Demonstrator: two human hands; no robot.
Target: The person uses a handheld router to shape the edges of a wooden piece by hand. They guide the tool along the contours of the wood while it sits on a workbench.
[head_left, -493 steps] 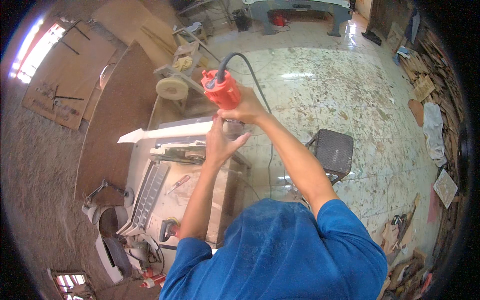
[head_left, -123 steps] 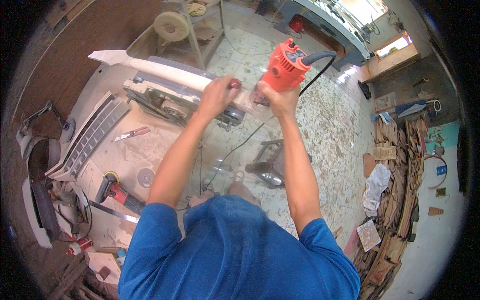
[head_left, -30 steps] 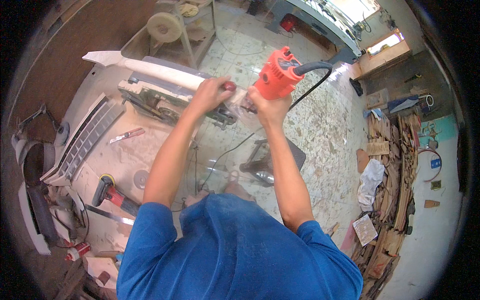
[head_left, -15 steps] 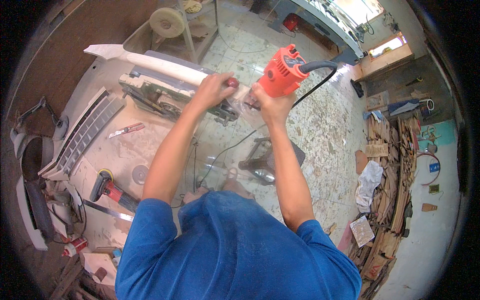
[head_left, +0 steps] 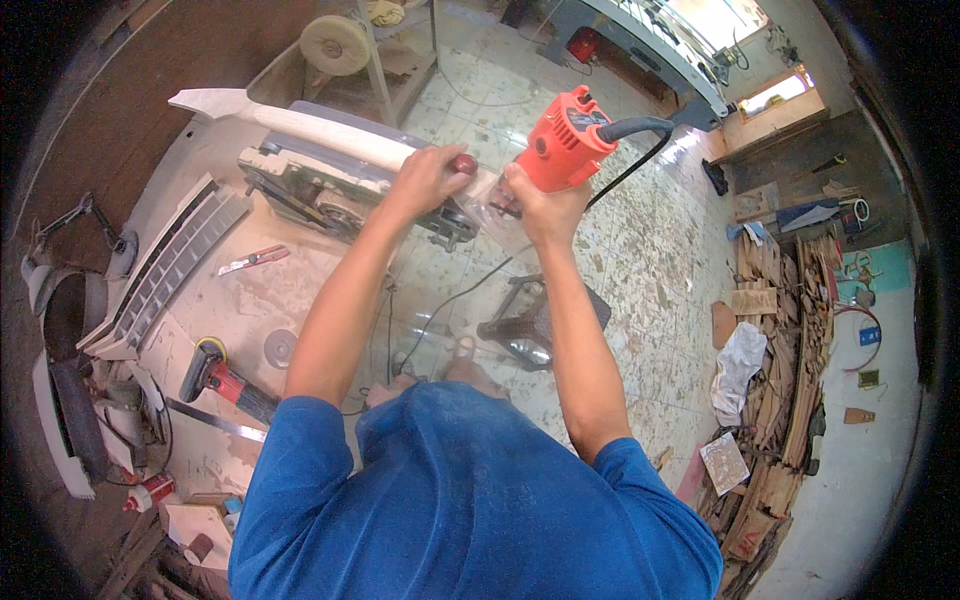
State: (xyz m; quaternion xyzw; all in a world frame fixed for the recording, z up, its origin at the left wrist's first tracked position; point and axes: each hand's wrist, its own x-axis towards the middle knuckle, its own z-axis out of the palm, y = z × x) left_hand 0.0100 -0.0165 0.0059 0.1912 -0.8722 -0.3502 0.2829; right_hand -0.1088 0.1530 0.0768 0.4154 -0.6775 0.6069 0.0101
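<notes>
My right hand (head_left: 548,210) grips an orange router (head_left: 557,145) with a black top cord, low on its body above a clear plastic base (head_left: 492,215). Just left of it, my left hand (head_left: 420,178) is curled at a dark red knob (head_left: 463,164), gripping it over a long white wooden piece (head_left: 310,130) with a flared far-left end. This piece lies along a grey board on a pale metal machine or fixture (head_left: 310,190). The router's bit and the spot beneath it are too hidden to make out.
A dusty bench (head_left: 270,300) holds a grey slatted part (head_left: 170,270), a utility knife (head_left: 250,260) and a red sander (head_left: 230,385). A stool (head_left: 540,320) stands below my right arm, with cords (head_left: 450,300) across the floor. Wood scraps (head_left: 775,390) line the right; a wheel (head_left: 333,45) stands behind.
Since the oldest frame the view has turned and the router sits further right along the workpiece. Over the last second both hands keep their grips, with only a slight shift in view.
</notes>
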